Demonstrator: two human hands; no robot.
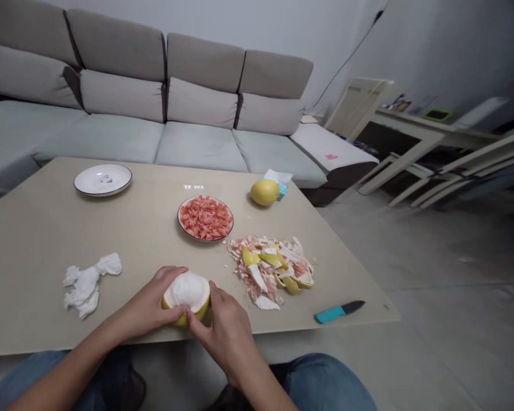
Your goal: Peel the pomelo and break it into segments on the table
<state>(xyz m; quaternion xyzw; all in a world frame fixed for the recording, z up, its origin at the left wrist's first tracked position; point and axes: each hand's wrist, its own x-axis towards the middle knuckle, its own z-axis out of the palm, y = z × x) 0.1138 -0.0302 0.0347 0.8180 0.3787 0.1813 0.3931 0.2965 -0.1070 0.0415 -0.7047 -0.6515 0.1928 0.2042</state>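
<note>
Left hand (pixel 163 299) and right hand (pixel 225 319) close on a cut pomelo (pixel 189 290)

Far left on the table (pixel 145 220), a crumpled tissue (pixel 85 288) lies left of the pulp plate (pixel 203 239) and nearer the person. A white plate (pixel 89 182) with a small printed mark sits left of the pulp plate and a little farther off. Behind the pulp plate, the grey sofa (pixel 124 140) runs from the left edge of view to well past it on the right.

The cut pomelo is on the person's side of the pulp plate, by the table's near edge; whether it rests on the table cannot be told. Its white top rises out of a yellow rind. The left hand's grip clasps the left side, thumb at the front rim; the right hand's grip presses the right side, thumb also at the front, close to the other. Some fingertips are hidden.

The pulp plate is heaped with pink pulp (pixel 205 217). Beyond it to the right sits a whole pomelo (pixel 264 192), in front of a blue tissue pack (pixel 283 187). A loose peel heap (pixel 274 271) spreads right of the pulp plate and nearer the person. Farthest right and nearer still lies the turquoise-handled knife (pixel 338 312), its dark blade pointing right.
</note>
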